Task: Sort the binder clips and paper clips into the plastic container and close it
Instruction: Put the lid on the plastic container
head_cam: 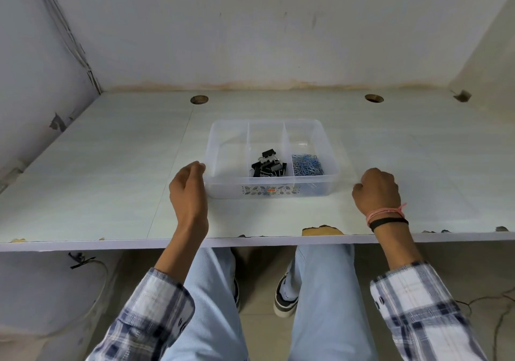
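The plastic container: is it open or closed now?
Open. The plastic container has no lid on; binder clips and paper clips show directly inside.

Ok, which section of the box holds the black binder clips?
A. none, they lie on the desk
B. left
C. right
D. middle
D: the binder clips lie in the middle section of the box, the blue paper clips in the right one, and the left one looks empty.

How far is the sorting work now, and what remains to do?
Done: the binder clips lie in the middle compartment of the container, the paper clips in the right one. In hand: nothing; the left hand is by the container's left corner, the right hand curled on the table. Left: closing; no lid is visible.
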`<state>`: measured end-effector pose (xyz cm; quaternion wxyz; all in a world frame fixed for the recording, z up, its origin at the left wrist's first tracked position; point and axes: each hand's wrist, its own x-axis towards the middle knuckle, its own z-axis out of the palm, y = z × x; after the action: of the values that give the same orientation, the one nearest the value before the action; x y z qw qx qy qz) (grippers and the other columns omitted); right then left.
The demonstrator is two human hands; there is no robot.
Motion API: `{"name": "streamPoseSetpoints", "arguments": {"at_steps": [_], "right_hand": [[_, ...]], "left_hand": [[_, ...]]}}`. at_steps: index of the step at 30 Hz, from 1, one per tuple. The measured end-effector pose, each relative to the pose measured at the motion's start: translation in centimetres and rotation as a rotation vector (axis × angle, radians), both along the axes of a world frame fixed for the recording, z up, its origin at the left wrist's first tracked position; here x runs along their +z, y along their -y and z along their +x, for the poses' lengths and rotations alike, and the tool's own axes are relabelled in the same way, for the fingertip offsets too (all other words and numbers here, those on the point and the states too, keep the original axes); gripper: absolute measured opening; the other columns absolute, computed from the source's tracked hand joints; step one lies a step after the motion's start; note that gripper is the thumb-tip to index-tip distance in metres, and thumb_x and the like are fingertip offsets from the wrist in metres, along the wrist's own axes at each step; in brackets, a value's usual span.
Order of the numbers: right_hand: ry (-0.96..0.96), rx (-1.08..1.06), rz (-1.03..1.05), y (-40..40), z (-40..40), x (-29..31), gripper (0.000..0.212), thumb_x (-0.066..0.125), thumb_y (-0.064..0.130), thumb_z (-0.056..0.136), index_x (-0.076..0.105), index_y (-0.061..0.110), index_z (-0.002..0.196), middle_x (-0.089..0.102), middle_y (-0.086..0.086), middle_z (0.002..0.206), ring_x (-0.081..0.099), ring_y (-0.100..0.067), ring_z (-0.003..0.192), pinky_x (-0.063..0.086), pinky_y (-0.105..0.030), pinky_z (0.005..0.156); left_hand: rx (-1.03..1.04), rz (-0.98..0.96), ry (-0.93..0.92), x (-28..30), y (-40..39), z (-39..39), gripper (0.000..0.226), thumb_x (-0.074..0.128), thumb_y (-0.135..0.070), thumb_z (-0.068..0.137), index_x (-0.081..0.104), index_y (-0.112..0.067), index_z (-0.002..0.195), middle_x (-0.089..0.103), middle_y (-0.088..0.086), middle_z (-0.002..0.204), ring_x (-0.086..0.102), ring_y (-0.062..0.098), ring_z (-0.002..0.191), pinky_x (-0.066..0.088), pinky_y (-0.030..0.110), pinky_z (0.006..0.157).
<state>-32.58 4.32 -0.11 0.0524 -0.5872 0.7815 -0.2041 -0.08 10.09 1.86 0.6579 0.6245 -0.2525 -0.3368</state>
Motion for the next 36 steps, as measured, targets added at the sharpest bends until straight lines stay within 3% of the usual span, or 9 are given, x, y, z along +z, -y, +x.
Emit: {"name": "streamPoseSetpoints", "arguments": {"at_steps": [4,7,10,14,18,22,27,33,36], "right_hand": [[-0.022,0.004,0.002,0.5,0.1,0.6,0.03,0.068,0.017,0.086,0.049,0.005,0.066,0.056,-0.018,0.071,0.059,-0.037,0.067,0.041,-0.029,0.061],[0.019,0.012,-0.033,0.7,-0.1,1.1,0.036,0.07,0.017,0.084,0.048,0.006,0.058,0.049,-0.012,0.057,0.056,-0.034,0.058,0.037,-0.025,0.056],[0.07,0.027,-0.129,0.6,-0.1,2.7,0.038,0.067,0.016,0.081,0.05,0.002,0.05,0.04,-0.008,0.045,0.043,-0.027,0.046,0.035,-0.023,0.053],[0.16,0.12,-0.302,0.1,1.0,6.8,0.036,0.064,0.016,0.076,0.05,-0.001,0.047,0.046,-0.022,0.047,0.036,-0.024,0.044,0.032,-0.025,0.052],[0.209,0.319,-0.378,-1.0,3.9,10.8,0.027,0.067,0.016,0.079,0.058,0.011,0.053,0.056,-0.003,0.052,0.048,-0.015,0.049,0.03,-0.02,0.052],[0.236,0.605,-0.411,-2.4,7.4,11.6,0.014,0.066,0.019,0.076,0.067,0.009,0.067,0.062,-0.004,0.064,0.055,-0.017,0.061,0.044,-0.027,0.061],[0.164,0.859,-0.337,-2.5,8.5,9.9,0.005,0.068,0.018,0.082,0.069,0.014,0.079,0.058,0.002,0.078,0.052,-0.016,0.074,0.051,-0.04,0.072],[0.376,0.256,-0.431,-0.8,7.3,9.3,0.084,0.079,0.061,0.072,0.05,0.016,0.137,0.041,-0.008,0.14,0.037,-0.024,0.131,0.031,-0.036,0.1],[0.944,0.16,-0.383,0.3,7.1,8.8,0.051,0.075,0.033,0.086,0.059,0.009,0.128,0.058,-0.012,0.125,0.057,-0.023,0.102,0.048,-0.037,0.083]], "left_hand": [[0.105,-0.054,0.08,1.0,0.2,-0.7,0.028,0.059,-0.025,0.094,0.071,-0.013,0.116,0.07,-0.004,0.118,0.063,0.011,0.109,0.047,0.02,0.088],[0.151,-0.138,0.211,1.3,0.0,-1.2,0.029,0.059,-0.027,0.09,0.071,-0.02,0.116,0.068,-0.005,0.124,0.061,0.011,0.118,0.051,0.03,0.1],[0.146,-0.23,0.361,1.8,-0.1,-1.9,0.023,0.059,-0.021,0.09,0.071,-0.019,0.11,0.069,-0.004,0.117,0.062,0.01,0.113,0.049,0.019,0.095],[-0.041,-0.298,0.473,2.6,0.7,-3.3,0.02,0.058,-0.017,0.092,0.074,-0.011,0.103,0.075,-0.001,0.101,0.07,0.014,0.095,0.058,0.034,0.086],[-0.398,-0.197,0.253,4.7,2.1,-5.5,0.027,0.061,-0.03,0.1,0.074,-0.008,0.105,0.079,0.005,0.095,0.076,0.019,0.09,0.062,0.044,0.087],[-0.697,-0.047,-0.175,6.6,3.9,-6.6,0.062,0.061,-0.055,0.096,0.061,0.0,0.125,0.073,0.018,0.118,0.077,0.03,0.1,0.059,0.047,0.096],[-0.641,-0.157,-0.407,6.4,5.0,-6.1,0.027,0.055,-0.009,0.103,0.059,0.013,0.119,0.069,0.033,0.119,0.075,0.041,0.098,0.063,0.043,0.087],[-0.614,-0.321,-0.652,6.6,5.1,-3.6,0.022,0.052,0.0,0.103,0.055,0.008,0.123,0.067,0.032,0.126,0.068,0.049,0.112,0.06,0.045,0.094],[-0.64,-0.347,-0.644,6.8,5.3,-2.7,0.02,0.054,-0.001,0.103,0.052,0.003,0.122,0.068,0.029,0.126,0.066,0.05,0.115,0.06,0.045,0.095]]}}
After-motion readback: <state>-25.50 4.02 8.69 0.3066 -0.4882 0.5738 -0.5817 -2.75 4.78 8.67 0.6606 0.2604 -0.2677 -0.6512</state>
